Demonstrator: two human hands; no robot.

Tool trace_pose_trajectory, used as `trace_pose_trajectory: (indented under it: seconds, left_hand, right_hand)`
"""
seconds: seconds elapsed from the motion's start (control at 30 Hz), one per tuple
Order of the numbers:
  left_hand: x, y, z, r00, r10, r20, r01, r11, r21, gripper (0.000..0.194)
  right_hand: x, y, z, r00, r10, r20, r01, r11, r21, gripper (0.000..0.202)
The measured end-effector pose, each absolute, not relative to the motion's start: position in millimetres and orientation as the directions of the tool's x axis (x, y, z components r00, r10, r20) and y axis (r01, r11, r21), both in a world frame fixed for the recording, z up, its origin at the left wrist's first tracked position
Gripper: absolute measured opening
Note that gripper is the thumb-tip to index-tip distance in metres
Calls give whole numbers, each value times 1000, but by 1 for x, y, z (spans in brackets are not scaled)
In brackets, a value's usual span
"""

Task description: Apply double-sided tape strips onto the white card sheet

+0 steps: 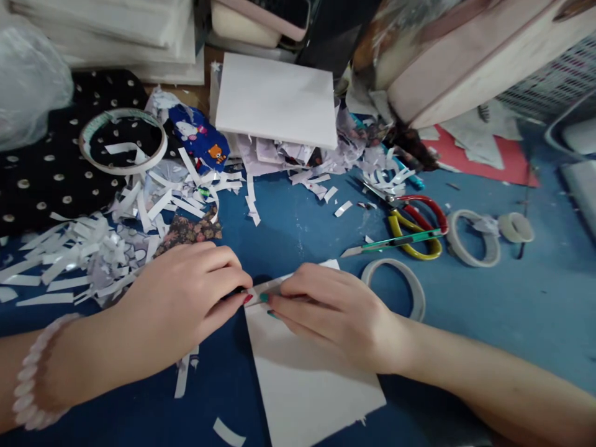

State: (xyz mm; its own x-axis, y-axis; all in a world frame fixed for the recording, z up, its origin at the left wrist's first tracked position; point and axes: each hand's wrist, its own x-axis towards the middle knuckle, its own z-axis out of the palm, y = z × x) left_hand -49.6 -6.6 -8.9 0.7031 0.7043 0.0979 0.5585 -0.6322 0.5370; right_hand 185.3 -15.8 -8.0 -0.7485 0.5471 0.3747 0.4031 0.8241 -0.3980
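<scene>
A white rectangular board (311,391) lies at an angle on the blue table. At its upper left corner, my left hand (186,298) is closed, thumb and curled fingers pinching the edge. My right hand (335,310) rests across the board's upper part, its fingers closed on the same end close to my left fingertips. A narrow greyish strip (256,297) runs along this end between the hands; its kind is unclear and my right fingers partly cover it. Just beyond my right hand lies a roll of tape (416,288).
Red-and-yellow-handled scissors (419,217) and a green craft knife (395,242) lie right of centre, beside more tape rolls (474,239). Paper scraps (84,248) heap on the left. Behind stands a white block (277,99); a large tape ring (123,141) lies on dotted black cloth (37,177).
</scene>
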Motion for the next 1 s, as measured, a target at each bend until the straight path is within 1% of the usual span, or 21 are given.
trace_pose_trajectory:
  seconds: [0.33,0.7,1.0]
  left_hand:
    - [-50,-8,-8,701,704,119,543,-634,551,22]
    - [-49,-7,-9,696,707,126,545,-634,549,20]
    - [-49,-6,-9,710,695,112,537,-637,553,21]
  right_hand:
    - [185,-14,-8,-751,548,368,395,819,-415,15]
    - [186,-13,-4,-741,572,351,392,794,-465,16]
    - [185,-12,-5,-755,552,354,389,811,-437,17]
